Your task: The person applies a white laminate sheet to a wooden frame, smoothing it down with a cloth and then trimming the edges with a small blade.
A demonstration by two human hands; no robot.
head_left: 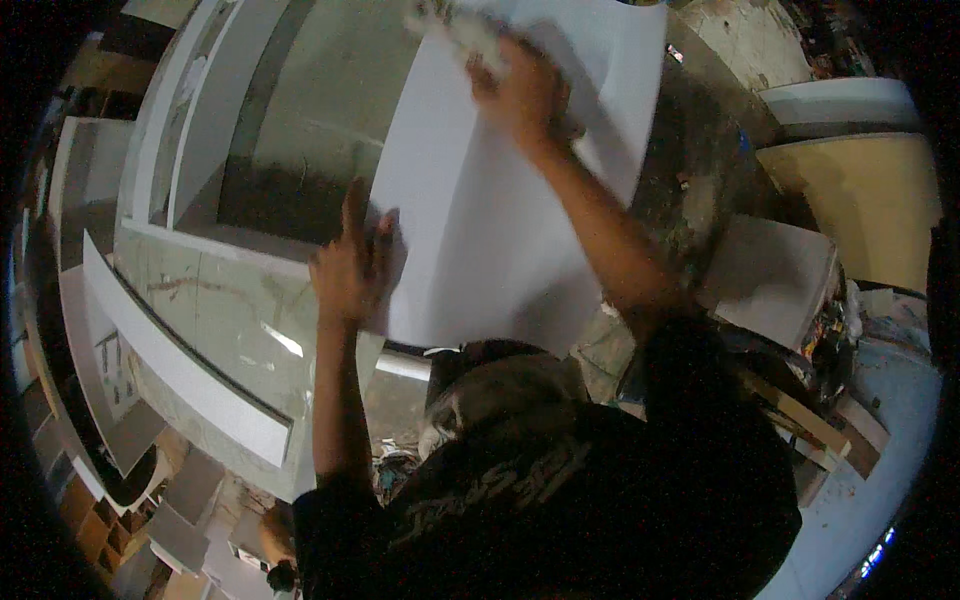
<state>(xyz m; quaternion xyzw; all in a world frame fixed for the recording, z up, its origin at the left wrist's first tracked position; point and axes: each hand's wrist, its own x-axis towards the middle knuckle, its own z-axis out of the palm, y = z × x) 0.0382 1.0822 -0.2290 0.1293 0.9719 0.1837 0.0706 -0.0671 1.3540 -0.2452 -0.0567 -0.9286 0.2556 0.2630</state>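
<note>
A large white sheet [430, 220] with a smooth surface lies before me, its right edge curving. My left hand [347, 270] rests by the sheet's left edge, index finger stretched forward and the others apart, holding nothing. Farther out, over the upper part of the sheet, my right hand [525, 95] grips a whitish crumpled cloth [472, 38]. Motion blurs both the cloth and the fingers around it. Whether the cloth presses on the sheet at this instant is hard to make out.
A greenish worktop [225, 300] carries a white panel frame [190, 130] at the far left and a long white strip [215, 395] nearer me. Boards lean at the right, including a yellowish panel [860, 200] and a grey-white box-like piece [765, 280]. Clutter surrounds the worktop.
</note>
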